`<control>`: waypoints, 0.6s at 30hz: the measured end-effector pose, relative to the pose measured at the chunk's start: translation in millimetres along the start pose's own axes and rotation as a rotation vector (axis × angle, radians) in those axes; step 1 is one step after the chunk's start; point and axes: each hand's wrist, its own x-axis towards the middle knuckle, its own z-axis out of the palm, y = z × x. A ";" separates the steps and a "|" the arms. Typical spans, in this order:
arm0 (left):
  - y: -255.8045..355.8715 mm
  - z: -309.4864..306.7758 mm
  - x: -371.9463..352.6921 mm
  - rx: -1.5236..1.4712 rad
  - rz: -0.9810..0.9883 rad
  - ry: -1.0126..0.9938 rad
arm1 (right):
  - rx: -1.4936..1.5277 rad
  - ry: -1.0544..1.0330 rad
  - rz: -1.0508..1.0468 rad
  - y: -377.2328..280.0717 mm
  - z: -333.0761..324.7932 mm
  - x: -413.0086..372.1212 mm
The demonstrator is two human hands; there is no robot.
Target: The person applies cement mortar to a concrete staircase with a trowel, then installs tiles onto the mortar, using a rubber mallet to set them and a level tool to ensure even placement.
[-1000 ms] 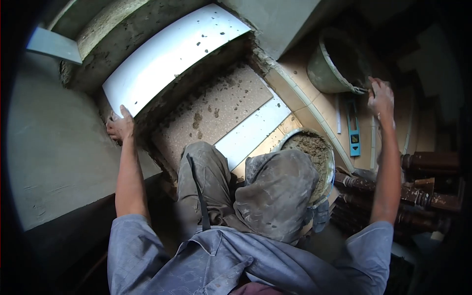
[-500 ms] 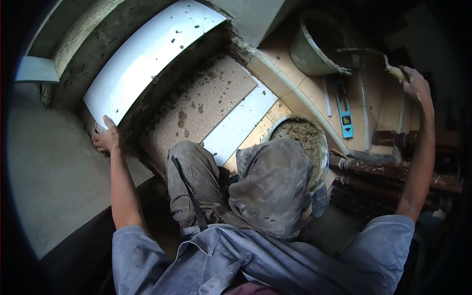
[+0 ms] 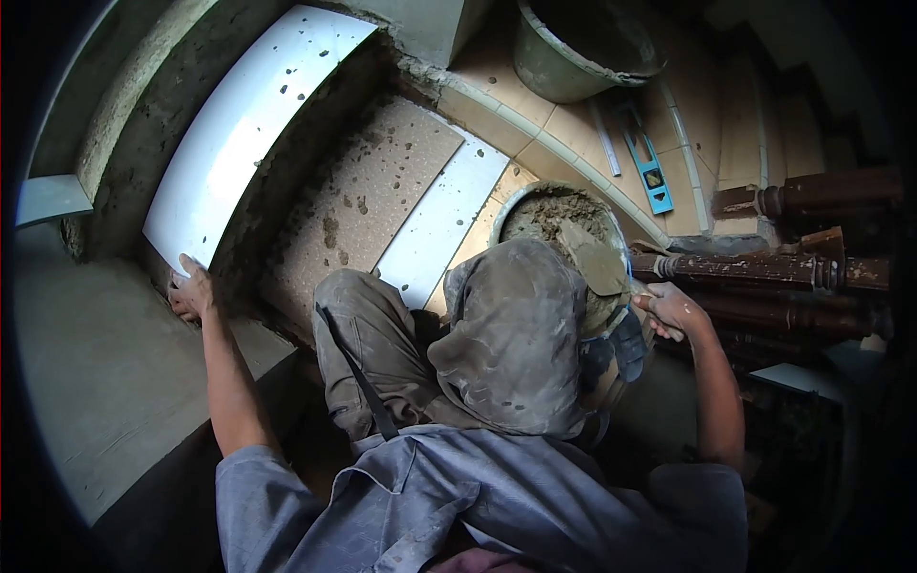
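My left hand (image 3: 194,288) grips the near end of a long white tile (image 3: 234,153), thumb on top and the other fingers at its end edge. Crumbs of mortar dot the tile's far part. My right hand (image 3: 672,311) is wrapped round the handle of a trowel (image 3: 594,260), whose blade lies over the mortar (image 3: 549,212) in a bucket (image 3: 501,216) beside my knee. Some of the mortar is hidden under the blade and behind my knee.
Below the white tile is a speckled brown slab (image 3: 382,191) with mortar crumbs, beside a white strip (image 3: 444,224). A larger bucket (image 3: 559,72) and a blue spirit level (image 3: 650,172) stand farther off. Dark wooden balusters (image 3: 745,272) lie at the right.
My right hand has come down and inward from the far right, bringing the trowel from near the larger bucket to the mortar bucket. My left hand stays on the tile.
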 end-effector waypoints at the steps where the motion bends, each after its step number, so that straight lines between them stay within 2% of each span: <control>1: 5.3 -6.3 -2.6 -0.002 0.006 -0.032 | -0.081 0.020 0.031 -6.9 -10.7 -14.3; 4: 2.8 3.7 -3.3 -0.039 -0.078 0.039 | -0.474 0.152 0.015 -16.2 -51.4 -62.7; 6: -6.8 24.1 4.1 -0.072 -0.147 0.125 | -0.762 0.337 -0.186 10.9 -73.4 -62.8; 8: 9.6 -10.9 -12.5 -0.073 -0.019 0.013 | -0.787 0.559 -0.133 -4.1 -49.8 -77.6; 10: 11.3 -5.6 -14.1 -0.098 -0.092 0.038 | -0.757 0.388 -0.099 -13.2 -18.5 -45.7; 12: 19.4 -25.9 -22.0 -0.133 -0.015 -0.035 | -0.690 0.456 -0.399 16.5 11.9 4.8; 14: 11.0 -6.5 -14.0 -0.110 -0.071 -0.006 | -0.259 0.208 -0.130 6.8 29.2 -8.6; 16: 19.9 -27.6 -22.4 -0.096 -0.003 -0.066 | 0.010 0.098 -0.063 28.8 37.0 -18.3; 18: 16.0 -26.8 -22.6 -0.075 0.021 -0.048 | 0.026 0.083 -0.044 37.7 42.6 -27.3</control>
